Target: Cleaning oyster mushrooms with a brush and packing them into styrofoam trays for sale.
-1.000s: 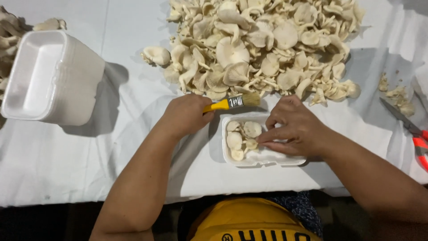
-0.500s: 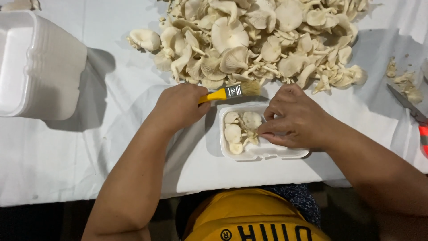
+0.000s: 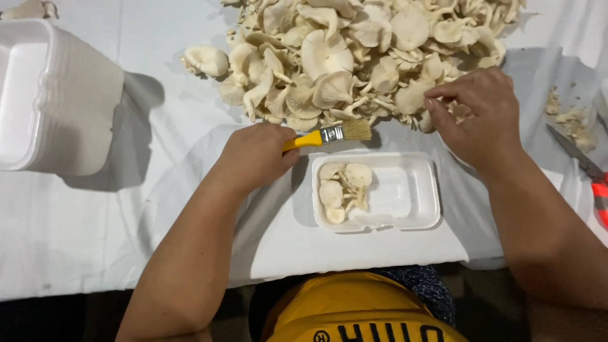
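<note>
foam tray point(image 3: 405, 190) lies between left hand point(image 3: 253, 155) and right hand point(image 3: 478, 114)

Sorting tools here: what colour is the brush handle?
Yellow, on the brush in the left hand; head view.

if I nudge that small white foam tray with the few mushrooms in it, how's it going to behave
The tray looks like thin foam holding only a few mushrooms, so it is probably very light and would slide easily on the smooth tablecloth. Its walls are low and its base wide, so tipping seems unlikely. Thin foam would likely dent under a firm pinch.
</note>
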